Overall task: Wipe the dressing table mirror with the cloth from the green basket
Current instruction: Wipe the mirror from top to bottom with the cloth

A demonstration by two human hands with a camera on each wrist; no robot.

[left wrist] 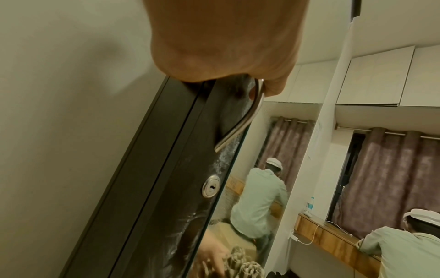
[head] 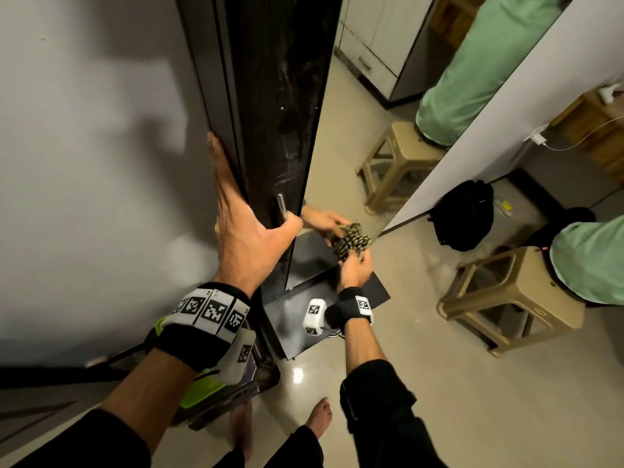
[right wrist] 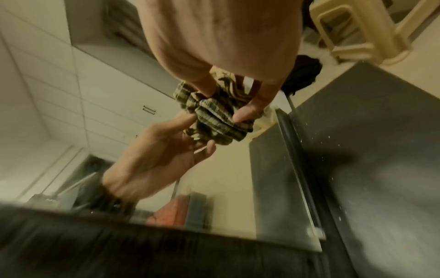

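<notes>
The tall mirror [head: 371,136] stands on the front of a dark cabinet [head: 270,96]. Low on the glass, my right hand [head: 354,265] grips a bunched olive checked cloth [head: 351,239] and holds it against the mirror. In the right wrist view its fingers [right wrist: 252,107] curl over the cloth [right wrist: 214,116], with their reflection just below in the mirror [right wrist: 119,94]. My left hand [head: 243,231] rests on the cabinet's edge, fingers straight along the side, thumb by the metal handle [left wrist: 240,120]. A lime green basket [head: 199,393] sits on the floor, mostly hidden under my left wrist.
A dark shelf [head: 293,319] juts out at the cabinet's foot. A beige plastic stool [head: 506,298] with a person in green [head: 591,261] seated on it stands to the right, a black backpack [head: 466,214] behind. My bare feet [head: 320,417] are on the pale tiled floor.
</notes>
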